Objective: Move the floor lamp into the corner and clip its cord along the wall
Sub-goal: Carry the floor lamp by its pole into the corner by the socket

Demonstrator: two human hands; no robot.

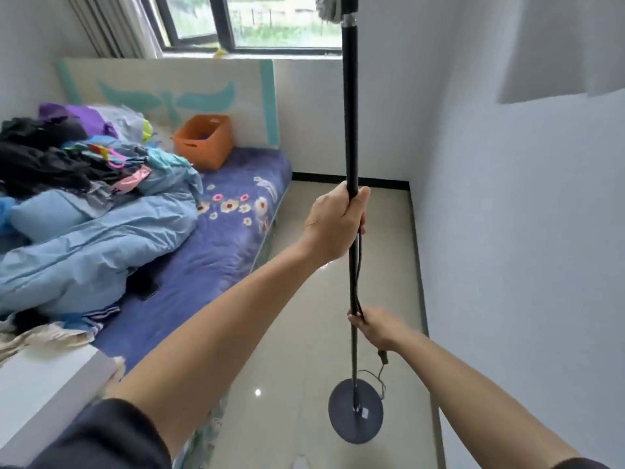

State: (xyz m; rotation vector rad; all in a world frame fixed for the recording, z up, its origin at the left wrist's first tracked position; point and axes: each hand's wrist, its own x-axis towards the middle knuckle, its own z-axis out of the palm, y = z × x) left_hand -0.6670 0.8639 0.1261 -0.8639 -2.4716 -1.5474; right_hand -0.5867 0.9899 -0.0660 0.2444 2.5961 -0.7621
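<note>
The floor lamp you hold has a black pole and a dark grey round base, with a black cord beside it. Your sleeves are black. The bed wears a purple-blue sheet with white and pink flowers, a pale blue quilt and an orange box; the floor is glossy beige tile.
</note>
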